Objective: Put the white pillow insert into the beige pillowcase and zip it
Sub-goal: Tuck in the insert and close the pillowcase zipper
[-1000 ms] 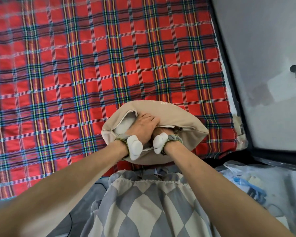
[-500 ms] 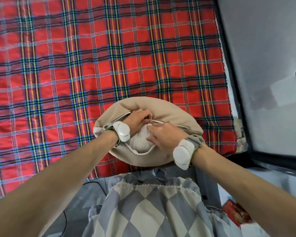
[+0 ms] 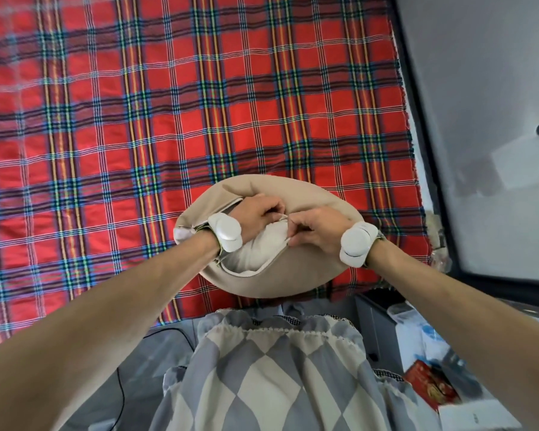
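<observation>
Left hand [image 3: 257, 213] is curling in, pinching the far edge of the opening in the rounded beige fabric pillowcase [image 3: 280, 276]. Right hand [image 3: 316, 233] is facing it, just beside, fingers bunched and pinching the near edge where the two sides are meeting. The soft white pillow insert [image 3: 255, 255] is sitting inside the case, showing through the gaping opening below the hands. The case is lying on the red tartan cloth [image 3: 168, 119], at its near edge.

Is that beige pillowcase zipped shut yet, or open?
Open: the beige pillowcase gapes along its mouth, showing the white pillow insert; left hand and right hand pinch its edges.
</observation>
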`<state>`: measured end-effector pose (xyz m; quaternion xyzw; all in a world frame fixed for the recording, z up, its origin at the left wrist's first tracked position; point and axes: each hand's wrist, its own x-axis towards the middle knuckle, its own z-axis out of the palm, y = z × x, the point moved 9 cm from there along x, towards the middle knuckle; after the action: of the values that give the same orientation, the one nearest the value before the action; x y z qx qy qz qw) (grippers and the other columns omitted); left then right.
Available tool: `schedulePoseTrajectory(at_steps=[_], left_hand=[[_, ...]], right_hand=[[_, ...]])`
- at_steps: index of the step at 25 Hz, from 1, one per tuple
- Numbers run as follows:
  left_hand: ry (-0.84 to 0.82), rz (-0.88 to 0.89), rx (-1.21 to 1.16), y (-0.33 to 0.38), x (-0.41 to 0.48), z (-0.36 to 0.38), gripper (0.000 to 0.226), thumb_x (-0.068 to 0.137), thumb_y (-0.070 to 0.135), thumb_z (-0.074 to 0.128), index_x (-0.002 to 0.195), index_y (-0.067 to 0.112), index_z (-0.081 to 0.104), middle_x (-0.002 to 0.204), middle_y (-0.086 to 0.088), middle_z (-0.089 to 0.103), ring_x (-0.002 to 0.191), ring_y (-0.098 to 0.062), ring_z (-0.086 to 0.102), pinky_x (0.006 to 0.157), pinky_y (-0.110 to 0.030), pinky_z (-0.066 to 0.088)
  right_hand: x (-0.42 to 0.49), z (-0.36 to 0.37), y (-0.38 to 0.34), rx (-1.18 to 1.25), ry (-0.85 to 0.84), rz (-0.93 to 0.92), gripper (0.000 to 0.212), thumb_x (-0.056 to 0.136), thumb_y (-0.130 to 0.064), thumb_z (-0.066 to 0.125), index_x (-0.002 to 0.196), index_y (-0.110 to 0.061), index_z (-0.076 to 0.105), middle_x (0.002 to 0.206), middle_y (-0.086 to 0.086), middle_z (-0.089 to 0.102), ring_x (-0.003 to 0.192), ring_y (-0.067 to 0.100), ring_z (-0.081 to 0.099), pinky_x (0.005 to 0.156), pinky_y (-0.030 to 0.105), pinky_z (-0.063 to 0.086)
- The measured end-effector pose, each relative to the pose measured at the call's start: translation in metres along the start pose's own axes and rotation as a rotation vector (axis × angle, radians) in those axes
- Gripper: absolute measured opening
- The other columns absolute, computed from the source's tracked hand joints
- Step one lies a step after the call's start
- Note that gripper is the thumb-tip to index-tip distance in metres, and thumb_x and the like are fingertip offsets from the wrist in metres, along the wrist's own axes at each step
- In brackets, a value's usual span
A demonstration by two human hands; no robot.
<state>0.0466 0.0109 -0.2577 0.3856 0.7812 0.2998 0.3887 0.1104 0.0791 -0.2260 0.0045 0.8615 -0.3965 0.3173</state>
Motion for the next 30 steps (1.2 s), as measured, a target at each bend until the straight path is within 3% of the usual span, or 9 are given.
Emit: schedulePoseTrajectory(at_steps=[2, 5, 9, 14, 19, 22, 30], left_hand=[[-0.008, 0.03, 0.148, 0.008, 0.001, 0.003, 0.006, 0.093, 0.012, 0.053, 0.095, 0.01, 0.058, 0.087, 0.006, 0.057, 0.09, -0.017, 0.052, 0.079, -0.029, 0.027], [0.012, 0.144, 0.159, 0.033, -0.004, -0.001, 0.013, 0.094, 0.01, 0.049, 0.103, 0.013, 0.059, 0.095, 0.003, 0.064, 0.096, -0.015, 0.055, 0.079, -0.03, 0.023], [-0.136, 0.231, 0.224, 0.04, -0.014, 0.013, 0.029, 0.081, 0.015, 0.042, 0.082, 0.018, 0.071, 0.088, -0.004, 0.062, 0.093, -0.02, 0.052, 0.076, -0.03, 0.018], [-0.237, 0.204, 0.58, 0.039, -0.011, 0.057, 0.029, 0.095, 0.032, 0.048, 0.106, 0.018, 0.07, 0.11, -0.006, 0.059, 0.109, -0.025, 0.046, 0.083, -0.033, 0.023], [-0.256, 0.121, 0.302, 0.03, -0.01, 0.051, 0.029, 0.087, 0.013, 0.045, 0.101, 0.01, 0.071, 0.097, -0.01, 0.062, 0.096, -0.028, 0.05, 0.081, -0.036, 0.035], [-0.19, 0.033, -0.018, 0.024, -0.01, 0.028, 0.011, 0.092, 0.008, 0.053, 0.091, 0.005, 0.064, 0.084, 0.002, 0.058, 0.084, -0.018, 0.051, 0.077, -0.022, 0.035], [-0.313, 0.105, 0.061, 0.025, -0.017, 0.047, 0.017, 0.092, 0.005, 0.054, 0.087, 0.01, 0.07, 0.087, 0.002, 0.057, 0.089, -0.016, 0.047, 0.087, -0.03, 0.036]], right_hand=[[-0.002, 0.0, 0.009, 0.138, 0.035, 0.036, 0.008, 0.083, -0.019, 0.069, 0.079, -0.023, 0.062, 0.08, -0.017, 0.062, 0.083, 0.005, 0.057, 0.081, 0.025, 0.044], [-0.008, -0.002, 0.018, 0.389, 0.076, 0.05, 0.019, 0.083, -0.011, 0.068, 0.074, -0.026, 0.061, 0.078, -0.013, 0.064, 0.076, -0.002, 0.058, 0.078, 0.018, 0.044], [-0.014, 0.004, 0.023, 0.514, 0.077, 0.056, 0.022, 0.083, -0.003, 0.066, 0.073, -0.021, 0.059, 0.079, -0.004, 0.064, 0.072, -0.003, 0.058, 0.074, 0.014, 0.046], [-0.015, 0.011, 0.036, 0.595, 0.22, 0.103, 0.023, 0.081, 0.002, 0.066, 0.071, -0.017, 0.061, 0.072, -0.005, 0.062, 0.065, -0.007, 0.056, 0.069, 0.009, 0.044], [-0.015, 0.013, 0.047, 0.603, 0.282, 0.13, 0.022, 0.081, 0.001, 0.067, 0.071, -0.019, 0.063, 0.071, -0.006, 0.062, 0.065, -0.005, 0.056, 0.07, 0.013, 0.045], [-0.016, 0.009, 0.038, 0.594, 0.293, 0.097, 0.02, 0.08, 0.0, 0.068, 0.071, -0.018, 0.063, 0.072, -0.006, 0.063, 0.066, -0.005, 0.057, 0.069, 0.011, 0.045], [-0.026, 0.019, 0.042, 0.555, 0.328, 0.155, 0.024, 0.078, -0.004, 0.072, 0.069, -0.024, 0.063, 0.071, -0.01, 0.065, 0.065, -0.006, 0.057, 0.069, 0.009, 0.044]])
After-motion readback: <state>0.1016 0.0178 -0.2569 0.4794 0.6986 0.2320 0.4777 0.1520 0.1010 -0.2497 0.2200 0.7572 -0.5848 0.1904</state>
